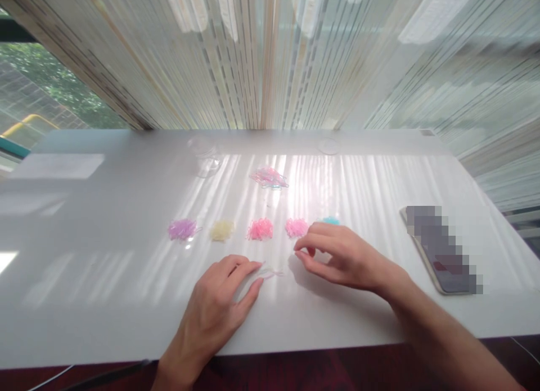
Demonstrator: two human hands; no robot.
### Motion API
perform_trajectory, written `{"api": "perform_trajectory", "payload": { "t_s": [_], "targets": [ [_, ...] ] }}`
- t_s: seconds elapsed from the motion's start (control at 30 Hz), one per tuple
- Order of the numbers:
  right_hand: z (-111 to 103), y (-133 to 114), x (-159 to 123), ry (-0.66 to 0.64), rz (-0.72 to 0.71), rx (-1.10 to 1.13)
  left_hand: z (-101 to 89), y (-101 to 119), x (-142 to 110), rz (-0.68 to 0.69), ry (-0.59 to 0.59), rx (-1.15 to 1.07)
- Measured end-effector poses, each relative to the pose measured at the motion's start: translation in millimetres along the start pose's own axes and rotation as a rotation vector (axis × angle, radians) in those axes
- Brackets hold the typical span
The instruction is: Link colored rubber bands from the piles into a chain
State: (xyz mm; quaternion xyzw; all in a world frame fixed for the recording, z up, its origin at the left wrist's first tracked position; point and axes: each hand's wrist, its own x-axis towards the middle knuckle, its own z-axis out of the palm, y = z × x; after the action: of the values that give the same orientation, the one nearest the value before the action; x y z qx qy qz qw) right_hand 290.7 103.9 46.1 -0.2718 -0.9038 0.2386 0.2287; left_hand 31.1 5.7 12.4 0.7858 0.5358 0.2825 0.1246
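My left hand (225, 295) rests near the front of the white table, thumb and forefinger apart. Just beyond their tips lie a few pale thin loops (275, 273). My right hand (337, 255) hovers beside the pink pile (296, 228), thumb and forefinger brought close together; anything between them is too small to make out. In the same row are piles of purple loops (182, 229), yellow loops (221, 230) and coral-pink loops (260, 229). A blue pile (331, 220) is partly hidden behind my right hand. Farther back lies a mixed-colour heap (270, 178) of similar small loops.
A clear jar (206, 160) stands at the back left, and a clear round lid (329, 146) lies at the back right. On the right is a phone (441, 253), its screen blurred out. String curtains (270, 59) hang along the table's far edge (295, 133).
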Motion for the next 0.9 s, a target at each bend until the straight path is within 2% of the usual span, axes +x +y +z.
{"api": "perform_trajectory", "payload": {
  "t_s": [0.1,0.2,0.33,0.63,0.77,0.9],
  "targets": [
    [20.9,-9.5,1.1,-0.132,-0.029,-0.020,0.6,0.9,2.4,-0.012,-0.005,0.034],
    [35.9,-11.0,1.4,-0.172,-0.036,-0.031,1.9,1.9,4.8,-0.006,0.009,0.043],
    [44.6,-8.7,1.9,-0.143,-0.014,-0.012,1.6,1.8,4.8,0.016,-0.009,0.035],
    [48.4,-12.0,2.0,-0.064,-0.051,0.047,-1.5,2.9,2.4,0.007,-0.051,-0.113],
    [49.4,-11.7,1.9,-0.038,-0.029,0.051,-2.7,4.3,2.5,-0.005,-0.040,-0.187],
    [50.3,-11.0,1.5,0.004,-0.083,0.047,-1.1,4.3,2.2,-0.032,-0.026,-0.191]
  ]
}}
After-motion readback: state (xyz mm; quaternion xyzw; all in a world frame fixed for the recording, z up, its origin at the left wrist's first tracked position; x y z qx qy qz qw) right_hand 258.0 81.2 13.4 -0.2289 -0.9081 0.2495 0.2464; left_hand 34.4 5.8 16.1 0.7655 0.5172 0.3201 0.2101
